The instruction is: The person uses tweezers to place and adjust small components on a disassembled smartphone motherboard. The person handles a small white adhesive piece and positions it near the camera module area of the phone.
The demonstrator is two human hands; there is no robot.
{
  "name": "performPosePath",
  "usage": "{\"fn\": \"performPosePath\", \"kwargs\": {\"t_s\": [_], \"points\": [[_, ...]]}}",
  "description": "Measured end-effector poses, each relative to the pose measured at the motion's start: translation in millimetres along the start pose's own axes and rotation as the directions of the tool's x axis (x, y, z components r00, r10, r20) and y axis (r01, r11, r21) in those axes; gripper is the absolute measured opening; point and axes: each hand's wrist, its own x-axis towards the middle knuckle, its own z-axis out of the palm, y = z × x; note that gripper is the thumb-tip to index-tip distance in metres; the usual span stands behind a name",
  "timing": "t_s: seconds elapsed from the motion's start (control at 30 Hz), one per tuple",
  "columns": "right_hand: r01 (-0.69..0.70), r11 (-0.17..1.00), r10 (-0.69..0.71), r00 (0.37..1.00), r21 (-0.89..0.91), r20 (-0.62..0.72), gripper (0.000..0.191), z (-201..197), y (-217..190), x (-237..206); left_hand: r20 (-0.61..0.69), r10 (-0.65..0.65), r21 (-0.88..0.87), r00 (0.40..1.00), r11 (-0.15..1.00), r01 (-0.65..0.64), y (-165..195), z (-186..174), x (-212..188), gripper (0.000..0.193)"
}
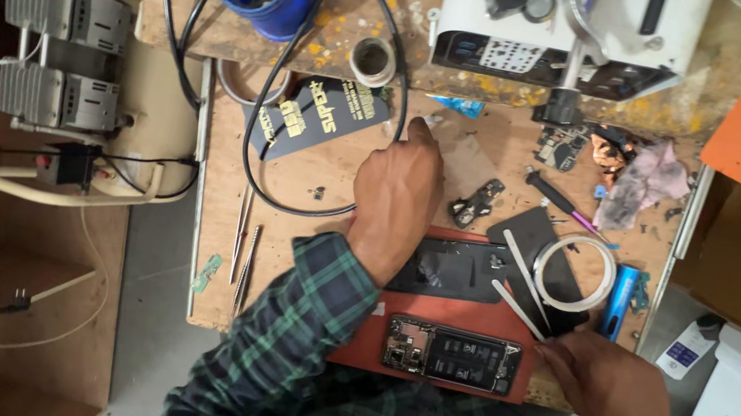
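Opened phone (451, 356), back off and battery showing, is lying on the red mat (453, 316) at the near bench edge; right hand (609, 382) is resting just right of it, fingertips touching the mat's corner, holding nothing as far as the view shows; dark phone panel (451, 268) is sitting on the mat just beyond the phone. Left hand (398, 193) is reaching past the panel, index finger extended toward the bench's back edge, no object clamped; black cable (292, 194) is looping just left of it; tape roll (373, 61) further out. Judgement: keeping the right hand steadying the mat while the left is reaching looks sensible; avoiding dragging the sleeve over the exposed board.
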Motion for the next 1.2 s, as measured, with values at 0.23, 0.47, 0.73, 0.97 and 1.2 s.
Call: {"fn": "performPosePath", "kwargs": {"t_s": [0.23, 0.47, 0.73, 0.97, 1.2], "points": [[-0.012, 0.997, 0.017, 0.998, 0.082, -0.060, 0.020, -1, -7, -3, -0.107, -0.092, 0.069, 0.990, 0.993, 0.099, 12, 35, 16, 0.017], [0.044, 0.985, -0.017, 0.987, 0.164, -0.161, 0.016, -5, -3, -9, -0.083, -0.059, 0.127, 0.995, 0.989, 0.069, 16, 31, 22, 0.016], [0.128, 0.776, 0.147, 0.916, 0.618, -0.374, 0.018, -14, -16, 8, -0.048, 0.029, -0.660, 0.998, 0.750, -0.054, 40, -33, -34, 0.006], [0.217, 0.324, 0.134, 0.953, 0.921, -0.272, 0.024, -23, -63, 41, 0.159, 0.068, -0.935, 0.985, 0.330, 0.128, 56, -65, -82, 0.008], [0.221, 0.192, 0.115, 0.962, 0.956, -0.246, 0.016, -31, -74, 34, 0.169, 0.123, -0.970, 0.978, 0.199, 0.143, 56, -75, -104, 0.010]]}}
